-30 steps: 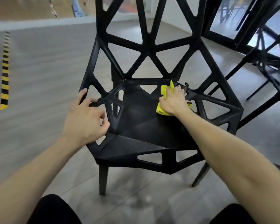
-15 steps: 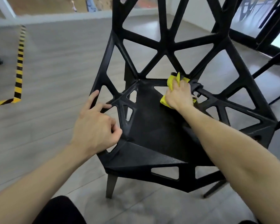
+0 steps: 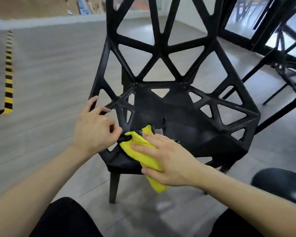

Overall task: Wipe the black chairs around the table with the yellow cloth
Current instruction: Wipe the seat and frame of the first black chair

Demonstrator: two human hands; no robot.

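Observation:
A black chair point(image 3: 191, 120) with a triangle-cutout back and seat stands right in front of me. The yellow cloth point(image 3: 140, 151) lies over the seat's front left edge and hangs a little past it. My right hand point(image 3: 167, 158) presses flat on the cloth with straight fingers. My left hand point(image 3: 94, 127) grips the chair's left side frame, fingers curled round a strut beside the cloth.
A second black chair point(image 3: 294, 77) and a glass table with black frame point(image 3: 246, 31) stand at the right. A round black stool point(image 3: 280, 183) sits at lower right. Yellow-black hazard tape point(image 3: 8, 72) runs along the grey floor at left.
My right hand has dragged the cloth from the seat's back corner to its front left edge. The left hand keeps its hold on the frame.

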